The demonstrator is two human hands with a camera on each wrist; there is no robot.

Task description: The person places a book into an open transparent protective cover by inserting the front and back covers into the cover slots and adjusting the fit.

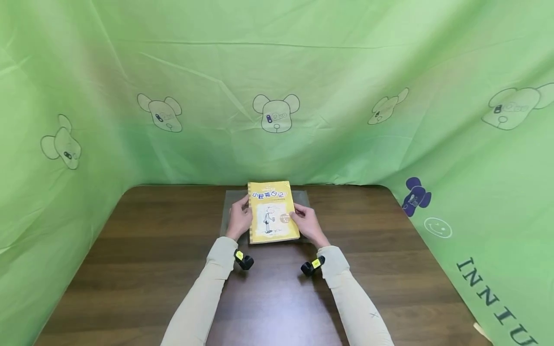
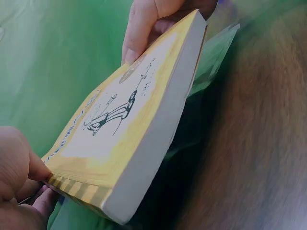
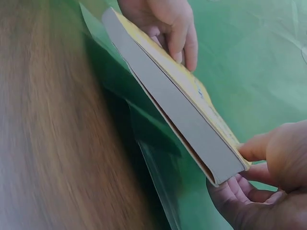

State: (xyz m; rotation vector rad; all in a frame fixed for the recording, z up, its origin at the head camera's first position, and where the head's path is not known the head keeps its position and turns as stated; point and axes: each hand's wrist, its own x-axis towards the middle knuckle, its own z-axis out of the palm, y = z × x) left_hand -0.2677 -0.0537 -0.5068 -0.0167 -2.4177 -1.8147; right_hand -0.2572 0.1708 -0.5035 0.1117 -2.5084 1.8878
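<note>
1. Yellow book (image 1: pixel 272 229): front cover up, near the far side of the worktop (image 1: pixel 368 254), held between two hands. Its long axis runs away from the person, almost straight.
2. Clear sheet (image 1: pixel 234 194): behind and beneath the book in the head view, showing at both sides. Whether the two touch cannot be told.
3. Left grip (image 1: pixel 239 221): the person's left hand, narrow, pinching the book's striped spine edge, with the thumb uppermost and fingers below. The book lies directly to its right.
4. Key relation: the book spans the gap between the grips, its long edges facing them. Neither hand is nearer, since both touch it. Any lift or turn would, in judgement, depend on the two moving together.
5. Right grip (image 1: pixel 306 223): the right hand, likewise narrow, pinching the opposite long edge, thumb above and fingers below. The book lies directly to its left. In the right wrist view the back cover (image 3: pixel 167 119) stands slightly apart from the pages.
</note>
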